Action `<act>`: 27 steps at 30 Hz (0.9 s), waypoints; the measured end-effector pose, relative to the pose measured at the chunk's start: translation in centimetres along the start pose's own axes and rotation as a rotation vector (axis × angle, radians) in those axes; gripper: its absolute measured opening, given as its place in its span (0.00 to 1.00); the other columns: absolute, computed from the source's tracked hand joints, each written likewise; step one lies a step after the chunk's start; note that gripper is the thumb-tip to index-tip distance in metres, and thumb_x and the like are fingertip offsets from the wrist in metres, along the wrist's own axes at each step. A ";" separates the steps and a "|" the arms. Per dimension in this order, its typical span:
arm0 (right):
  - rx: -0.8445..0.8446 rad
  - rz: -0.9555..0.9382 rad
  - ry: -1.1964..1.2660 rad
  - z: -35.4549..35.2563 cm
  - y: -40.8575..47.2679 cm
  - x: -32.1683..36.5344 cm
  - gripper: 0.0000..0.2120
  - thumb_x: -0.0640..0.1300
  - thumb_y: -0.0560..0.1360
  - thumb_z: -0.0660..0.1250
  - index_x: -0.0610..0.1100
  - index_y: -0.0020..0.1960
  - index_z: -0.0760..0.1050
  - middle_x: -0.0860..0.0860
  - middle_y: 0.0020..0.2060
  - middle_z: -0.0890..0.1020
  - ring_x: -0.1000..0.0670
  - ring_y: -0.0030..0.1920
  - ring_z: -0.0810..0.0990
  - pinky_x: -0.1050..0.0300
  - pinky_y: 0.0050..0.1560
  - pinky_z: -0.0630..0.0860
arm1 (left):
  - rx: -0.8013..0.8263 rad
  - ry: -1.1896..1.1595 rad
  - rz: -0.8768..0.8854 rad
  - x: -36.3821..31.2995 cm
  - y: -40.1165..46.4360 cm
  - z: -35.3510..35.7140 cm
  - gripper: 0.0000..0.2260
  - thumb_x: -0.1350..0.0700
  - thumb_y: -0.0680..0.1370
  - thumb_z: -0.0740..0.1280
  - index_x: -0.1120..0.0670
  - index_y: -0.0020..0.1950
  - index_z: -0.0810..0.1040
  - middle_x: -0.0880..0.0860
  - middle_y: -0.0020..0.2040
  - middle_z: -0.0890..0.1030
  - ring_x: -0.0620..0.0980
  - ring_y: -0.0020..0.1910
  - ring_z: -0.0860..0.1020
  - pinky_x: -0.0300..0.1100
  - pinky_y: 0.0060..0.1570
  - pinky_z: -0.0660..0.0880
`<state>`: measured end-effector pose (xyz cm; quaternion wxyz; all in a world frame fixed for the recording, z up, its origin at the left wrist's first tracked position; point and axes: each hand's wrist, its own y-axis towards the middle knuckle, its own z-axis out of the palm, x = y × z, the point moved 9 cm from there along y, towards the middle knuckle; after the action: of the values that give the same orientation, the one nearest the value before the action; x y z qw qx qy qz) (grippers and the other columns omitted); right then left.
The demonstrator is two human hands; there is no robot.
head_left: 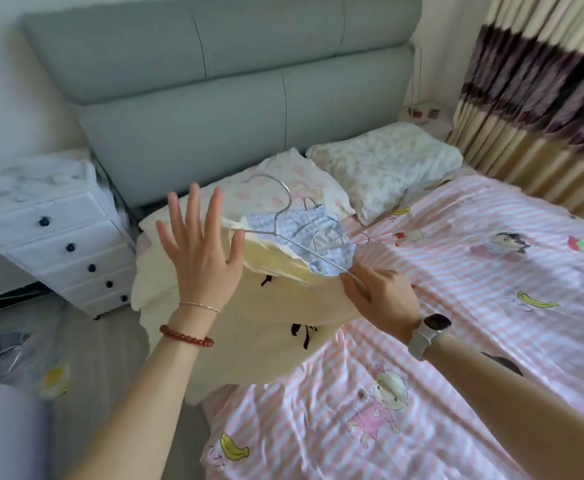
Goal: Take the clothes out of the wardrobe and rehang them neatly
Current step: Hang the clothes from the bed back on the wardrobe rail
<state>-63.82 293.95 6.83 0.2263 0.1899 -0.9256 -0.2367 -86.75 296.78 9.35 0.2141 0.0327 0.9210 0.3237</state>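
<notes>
Grey padded headboard (186,81), two pillows (384,168), white drawer chest (58,244), striped curtain (533,81)

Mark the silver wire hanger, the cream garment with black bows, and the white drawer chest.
silver wire hanger (285,192): head view, hook's curve.
cream garment with black bows (256,317): head view, front panel.
white drawer chest (55,233): head view, drawer front.

The bed (457,306) wears a pink-and-white striped sheet printed with cartoon children, bananas and strawberries. At its head, against the grey padded headboard (214,98), lie two pillows side by side: a pink-flowered pillow (304,188) and a pale floral pillow (387,164). A cream garment (249,327) with small black bows lies over the bed's left edge, and a blue checked garment (304,223) lies near the pink-flowered pillow, with wire hangers (276,209) on top.
</notes>
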 end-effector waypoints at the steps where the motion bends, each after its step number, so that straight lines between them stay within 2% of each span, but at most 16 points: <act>1: -0.021 -0.036 -0.005 -2.0 -0.5 1.2 0.17 0.47 0.74 0.57 0.38 0.32 0.72 0.47 0.21 0.73 0.44 0.21 0.73 0.62 0.21 0.65 | 0.041 0.030 0.033 -1.0 -0.2 -1.5 0.18 0.53 0.78 0.62 0.57 0.66 0.72 0.59 0.70 0.68 0.64 0.72 0.57 0.65 0.67 0.47; 2: -0.038 -0.072 -0.011 -3.8 -1.0 2.2 0.17 0.47 0.74 0.57 0.38 0.32 0.72 0.47 0.20 0.73 0.44 0.21 0.72 0.62 0.20 0.65 | 0.083 0.000 0.054 -2.1 -0.5 -3.2 0.14 0.53 0.78 0.62 0.57 0.61 0.76 0.57 0.66 0.73 0.62 0.71 0.61 0.65 0.67 0.48; 3: -0.052 -0.107 -0.023 -5.5 -1.7 3.2 0.17 0.46 0.74 0.57 0.38 0.32 0.71 0.47 0.21 0.72 0.44 0.21 0.72 0.61 0.20 0.65 | 0.128 -0.069 0.073 -3.2 -1.2 -5.1 0.12 0.53 0.78 0.62 0.59 0.55 0.79 0.57 0.59 0.79 0.61 0.67 0.68 0.65 0.65 0.54; 4: -0.064 -0.142 -0.037 -7.2 -2.4 4.1 0.17 0.46 0.75 0.57 0.39 0.32 0.71 0.47 0.21 0.72 0.45 0.21 0.72 0.60 0.20 0.66 | 0.150 -0.127 0.106 -4.4 -2.3 -7.0 0.14 0.51 0.78 0.61 0.60 0.49 0.80 0.58 0.51 0.82 0.61 0.59 0.76 0.61 0.60 0.64; 5: -0.079 -0.172 -0.056 -8.9 -3.2 4.8 0.17 0.46 0.75 0.57 0.39 0.32 0.71 0.47 0.22 0.73 0.45 0.22 0.73 0.59 0.20 0.67 | 0.156 -0.139 0.141 -5.7 -3.5 -9.1 0.16 0.50 0.77 0.59 0.61 0.45 0.80 0.57 0.44 0.83 0.59 0.48 0.80 0.54 0.50 0.70; 7: -0.119 -0.200 -0.091 -12.0 -4.9 5.8 0.17 0.47 0.77 0.56 0.39 0.34 0.72 0.47 0.26 0.74 0.45 0.26 0.75 0.58 0.22 0.69 | 0.168 -0.112 0.146 -7.6 -6.6 -13.0 0.16 0.50 0.77 0.60 0.60 0.40 0.79 0.51 0.33 0.80 0.56 0.32 0.79 0.44 0.36 0.70; 8: -0.140 -0.208 -0.096 -13.3 -5.7 6.3 0.16 0.46 0.77 0.56 0.39 0.35 0.74 0.47 0.28 0.75 0.45 0.29 0.76 0.58 0.24 0.70 | 0.163 -0.100 0.117 -8.2 -8.1 -14.6 0.14 0.51 0.77 0.61 0.58 0.38 0.79 0.44 0.28 0.77 0.54 0.28 0.77 0.43 0.33 0.69; 10: -0.163 -0.208 -0.055 -15.1 -7.2 7.4 0.15 0.46 0.77 0.57 0.39 0.40 0.77 0.46 0.33 0.78 0.44 0.35 0.77 0.55 0.31 0.73 | 0.152 -0.127 0.026 -9.1 -11.3 -17.5 0.11 0.56 0.77 0.65 0.57 0.36 0.79 0.39 0.23 0.69 0.46 0.23 0.72 0.42 0.31 0.68; 11: -0.155 -0.198 -0.016 -15.5 -7.8 8.0 0.15 0.46 0.77 0.57 0.39 0.44 0.79 0.45 0.36 0.79 0.43 0.38 0.78 0.53 0.36 0.74 | 0.153 -0.150 -0.027 -9.3 -12.8 -18.7 0.10 0.57 0.77 0.66 0.58 0.36 0.79 0.39 0.23 0.69 0.41 0.22 0.70 0.40 0.30 0.67; 12: -0.138 -0.189 0.024 -15.7 -8.5 8.8 0.15 0.47 0.77 0.57 0.39 0.47 0.79 0.45 0.39 0.80 0.42 0.41 0.79 0.52 0.39 0.75 | 0.154 -0.161 -0.067 -9.4 -14.2 -20.0 0.09 0.58 0.77 0.66 0.58 0.37 0.80 0.41 0.24 0.72 0.40 0.22 0.69 0.37 0.29 0.67; 15: -0.064 -0.210 0.125 -15.4 -10.6 11.7 0.20 0.50 0.77 0.53 0.39 0.53 0.78 0.44 0.46 0.81 0.41 0.48 0.79 0.51 0.41 0.77 | 0.136 -0.125 -0.160 -9.0 -18.0 -24.8 0.09 0.58 0.77 0.65 0.57 0.39 0.82 0.51 0.27 0.79 0.45 0.21 0.69 0.38 0.29 0.67; 16: -0.039 -0.226 0.148 -15.2 -11.2 12.8 0.22 0.51 0.76 0.52 0.38 0.54 0.78 0.43 0.46 0.81 0.41 0.48 0.79 0.51 0.42 0.76 | 0.111 -0.117 -0.189 -8.8 -19.2 -26.7 0.09 0.58 0.77 0.65 0.57 0.38 0.82 0.53 0.27 0.79 0.47 0.23 0.70 0.35 0.27 0.65; 18: -0.009 -0.243 0.197 -14.9 -11.9 14.9 0.23 0.51 0.76 0.51 0.38 0.56 0.76 0.42 0.47 0.80 0.40 0.47 0.79 0.52 0.43 0.74 | 0.055 -0.116 -0.232 -8.6 -21.3 -30.4 0.10 0.58 0.77 0.66 0.55 0.36 0.81 0.53 0.25 0.77 0.45 0.27 0.71 0.33 0.27 0.64; 22: -0.039 -0.276 0.266 -15.1 -12.4 20.4 0.21 0.50 0.74 0.52 0.37 0.51 0.77 0.41 0.42 0.79 0.40 0.42 0.78 0.47 0.44 0.72 | 0.083 -0.247 -0.369 -7.5 -25.8 -34.9 0.14 0.57 0.77 0.64 0.46 0.32 0.77 0.58 0.28 0.76 0.45 0.25 0.66 0.34 0.27 0.60; 25: -0.041 -0.367 0.300 -14.8 -13.2 25.3 0.18 0.48 0.73 0.54 0.36 0.46 0.77 0.41 0.39 0.78 0.40 0.40 0.77 0.47 0.41 0.71 | 0.105 -0.369 -0.531 -5.0 -30.7 -37.4 0.18 0.57 0.78 0.63 0.46 0.29 0.79 0.50 0.28 0.74 0.42 0.27 0.65 0.32 0.29 0.61; 27: -0.002 -0.465 0.321 -14.0 -14.7 29.0 0.17 0.47 0.74 0.55 0.36 0.45 0.77 0.41 0.38 0.77 0.39 0.37 0.77 0.48 0.37 0.73 | 0.055 -0.370 -0.645 -2.8 -34.3 -40.0 0.18 0.56 0.78 0.63 0.47 0.29 0.79 0.50 0.31 0.75 0.44 0.32 0.68 0.34 0.33 0.64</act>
<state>-77.05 263.69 19.71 0.3098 0.4318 -0.8093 -0.2502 -98.15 245.92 17.36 0.4670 -0.1954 0.8381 0.2033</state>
